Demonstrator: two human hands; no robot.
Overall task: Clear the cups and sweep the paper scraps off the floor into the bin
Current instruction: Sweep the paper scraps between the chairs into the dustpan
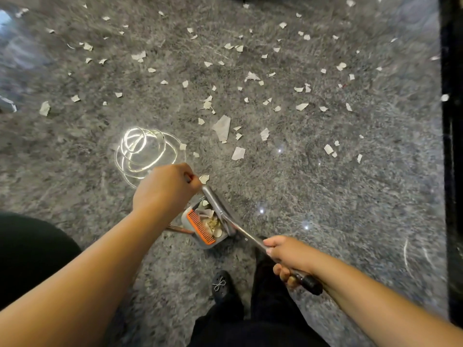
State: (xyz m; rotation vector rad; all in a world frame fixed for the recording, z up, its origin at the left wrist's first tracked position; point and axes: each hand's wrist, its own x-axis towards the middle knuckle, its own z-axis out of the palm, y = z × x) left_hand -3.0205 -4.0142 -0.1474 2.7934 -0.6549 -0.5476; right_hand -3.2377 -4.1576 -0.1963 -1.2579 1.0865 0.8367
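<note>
broom handle ran 4-to-10 o'clock | metal, black grip | right hand fingers gripped it | left hand fingers clenched dustpan handle

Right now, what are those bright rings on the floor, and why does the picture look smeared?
Head view: the rings are glare from a lamp on the glossy floor, streaked by camera shake; paper scraps look soft at the edges; the wide lens bends the dark strip at right; both hands stay fairly sharp.
</note>
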